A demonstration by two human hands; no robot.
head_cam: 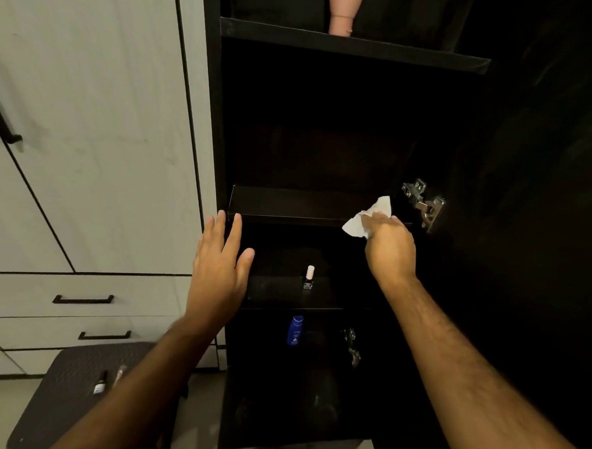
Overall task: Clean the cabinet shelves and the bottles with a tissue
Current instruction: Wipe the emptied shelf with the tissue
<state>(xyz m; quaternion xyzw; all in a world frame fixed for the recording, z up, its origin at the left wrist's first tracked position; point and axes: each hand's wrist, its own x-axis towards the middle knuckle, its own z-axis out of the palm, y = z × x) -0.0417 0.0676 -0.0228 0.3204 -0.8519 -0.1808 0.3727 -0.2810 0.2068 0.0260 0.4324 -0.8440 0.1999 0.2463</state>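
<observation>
**Tissue at the right end of a dark cabinet shelf**

Much of the black cabinet (221,124) is lost in shadow: I cannot make out its back wall or its floor, and the pale pink bottle (342,14) on the top shelf is cut off by the upper edge. Below the middle shelf (288,206), a small nail-polish bottle (308,278) with a white cap stands upright on the next shelf down, and a blue bottle (295,330) sits one level lower still. A metal hinge (424,203) gleams just right of the middle shelf's end. Left of the cabinet stand white cupboard doors (87,127) and drawers; below them a dark stool (72,401) carries a small dropper bottle (99,384) and another item too blurred to name. My right hand (389,248) is reached forward, fingers curled around a crumpled white tissue (368,218) at the shelf's right front edge. My left hand (221,265) is raised flat, fingers straight and slightly spread, gripping nothing, its fingertips near the shelf's left front corner
</observation>
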